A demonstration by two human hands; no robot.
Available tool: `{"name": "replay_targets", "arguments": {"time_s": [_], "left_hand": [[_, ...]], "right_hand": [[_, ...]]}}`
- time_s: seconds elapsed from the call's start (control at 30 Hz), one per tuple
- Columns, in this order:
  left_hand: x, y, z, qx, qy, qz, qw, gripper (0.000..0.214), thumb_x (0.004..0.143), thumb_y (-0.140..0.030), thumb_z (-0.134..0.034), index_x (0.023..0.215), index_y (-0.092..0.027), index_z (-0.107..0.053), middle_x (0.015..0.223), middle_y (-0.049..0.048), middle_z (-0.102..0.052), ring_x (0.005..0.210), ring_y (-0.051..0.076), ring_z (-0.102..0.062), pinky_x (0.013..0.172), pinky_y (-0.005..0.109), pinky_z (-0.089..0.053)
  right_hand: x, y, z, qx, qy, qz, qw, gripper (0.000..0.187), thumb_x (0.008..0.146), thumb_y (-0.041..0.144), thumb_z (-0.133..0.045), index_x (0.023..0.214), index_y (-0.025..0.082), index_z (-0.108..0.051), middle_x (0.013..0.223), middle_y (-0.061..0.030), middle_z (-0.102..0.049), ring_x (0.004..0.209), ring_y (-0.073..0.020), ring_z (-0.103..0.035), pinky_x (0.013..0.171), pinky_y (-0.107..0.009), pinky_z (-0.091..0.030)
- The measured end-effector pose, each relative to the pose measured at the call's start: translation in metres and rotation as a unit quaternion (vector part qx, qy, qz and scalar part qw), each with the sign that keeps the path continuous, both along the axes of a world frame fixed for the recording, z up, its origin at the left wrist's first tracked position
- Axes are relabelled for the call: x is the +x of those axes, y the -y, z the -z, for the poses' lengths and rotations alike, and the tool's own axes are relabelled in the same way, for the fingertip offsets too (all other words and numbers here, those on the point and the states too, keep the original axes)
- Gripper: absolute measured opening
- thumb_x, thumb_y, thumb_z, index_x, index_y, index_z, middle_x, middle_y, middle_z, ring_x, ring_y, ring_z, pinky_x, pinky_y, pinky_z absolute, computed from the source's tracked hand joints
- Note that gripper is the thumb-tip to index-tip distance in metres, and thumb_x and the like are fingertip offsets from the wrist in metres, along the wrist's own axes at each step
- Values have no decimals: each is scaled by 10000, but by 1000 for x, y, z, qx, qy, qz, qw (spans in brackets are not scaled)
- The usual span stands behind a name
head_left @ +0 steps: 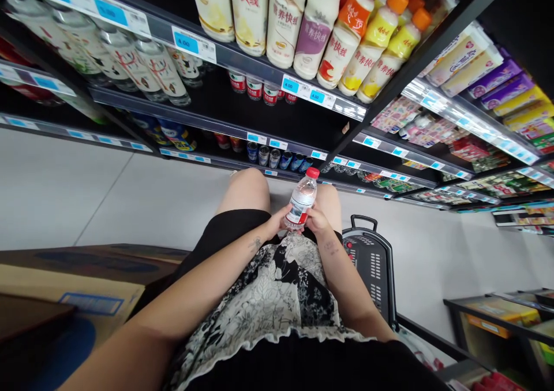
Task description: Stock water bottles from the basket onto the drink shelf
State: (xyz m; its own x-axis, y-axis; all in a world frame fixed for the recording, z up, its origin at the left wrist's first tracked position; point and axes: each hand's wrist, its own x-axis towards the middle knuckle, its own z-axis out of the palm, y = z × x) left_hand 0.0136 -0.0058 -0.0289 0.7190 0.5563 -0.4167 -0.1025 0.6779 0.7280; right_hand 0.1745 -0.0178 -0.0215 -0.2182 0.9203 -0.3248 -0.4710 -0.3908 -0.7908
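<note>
A small clear water bottle [301,200] with a red cap and a red-and-white label is held above my knees. My left hand [279,220] wraps its fingers round the bottle's lower left side. My right hand [318,220] grips the bottom of the same bottle from the right. The bottle tilts slightly, cap pointing toward the shelves. I am crouched or seated facing a black store shelf unit [259,126] stocked with drinks.
Shelves carry water bottles [142,62], milk drink bottles [285,21], cans [277,157] and snack packs [489,73]. A black shopping basket [372,258] stands on the floor at my right. A cardboard box [73,298] lies at my left. Another low rack [497,316] sits at far right.
</note>
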Motion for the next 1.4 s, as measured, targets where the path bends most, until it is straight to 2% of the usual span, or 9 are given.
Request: {"name": "replay_targets", "arguments": {"time_s": [0.1,0.2,0.43,0.67,0.9,1.03,1.17,1.27,1.4], "left_hand": [[2,-1,-2,1,-20,3,1000,880,962,-724,-187,1271,-45,-654,905,195,-719,784,271,-675,793,399,-518],[2,0,-2,2,-23,1,1000,894,953,-743,-202,1257,-37,-659,884,198,-714,791,280,-679,787,395,-509],[3,0,5,-7,2,-9,1000,808,932,-748,-310,1121,-62,-693,828,176,-712,769,266,-674,711,349,-473],[5,0,14,-29,62,-31,997,777,717,-854,-588,915,-109,-685,740,139,-704,672,246,-665,611,306,-431],[4,-1,8,-29,52,-28,998,798,689,-883,-591,883,-117,-710,766,144,-721,682,240,-673,599,294,-420],[3,-2,4,-28,38,-23,999,819,667,-903,-582,867,-120,-712,786,152,-723,685,241,-667,611,305,-422],[2,-3,3,-26,21,-28,999,827,664,-904,-581,880,-118,-719,792,151,-722,689,234,-660,618,306,-421],[3,-6,5,-40,-11,-46,998,828,668,-893,-596,937,-121,-726,806,136,-727,693,221,-660,600,288,-409],[6,-9,12,-50,-56,-29,997,807,716,-877,-579,933,-117,-739,821,126,-729,672,188,-644,570,262,-386]], "right_hand": [[2,1,2,4,6,3,1000,806,542,533,-872,1172,200,-496,889,-57,-746,477,-158,-597,333,-256,-445],[3,1,3,8,11,11,1000,756,535,557,-879,1093,199,-517,812,-40,-735,411,-136,-541,309,-256,-430],[2,0,1,24,18,15,999,713,514,579,-885,1014,197,-550,740,-16,-723,376,-135,-530,303,-255,-436],[5,1,2,18,12,11,1000,685,557,545,-878,1055,197,-561,751,-17,-725,366,-140,-540,286,-260,-444],[3,-1,1,5,0,38,999,676,511,511,-913,1019,184,-610,770,-30,-737,416,-178,-591,283,-283,-454],[5,-1,2,4,-8,58,998,609,533,423,-918,1018,186,-635,811,-42,-751,596,-230,-699,395,-287,-533],[4,-1,-1,-4,-21,66,998,565,584,362,-893,1060,185,-645,899,-53,-759,868,-276,-744,647,-363,-635],[0,-4,-10,-1,-36,71,997,474,663,326,-831,1074,174,-650,943,-61,-756,993,-272,-729,839,-408,-627],[-10,-12,-22,-48,-77,78,993,439,834,560,-646,1002,156,-667,899,-97,-751,987,-277,-719,879,-445,-606]]}}
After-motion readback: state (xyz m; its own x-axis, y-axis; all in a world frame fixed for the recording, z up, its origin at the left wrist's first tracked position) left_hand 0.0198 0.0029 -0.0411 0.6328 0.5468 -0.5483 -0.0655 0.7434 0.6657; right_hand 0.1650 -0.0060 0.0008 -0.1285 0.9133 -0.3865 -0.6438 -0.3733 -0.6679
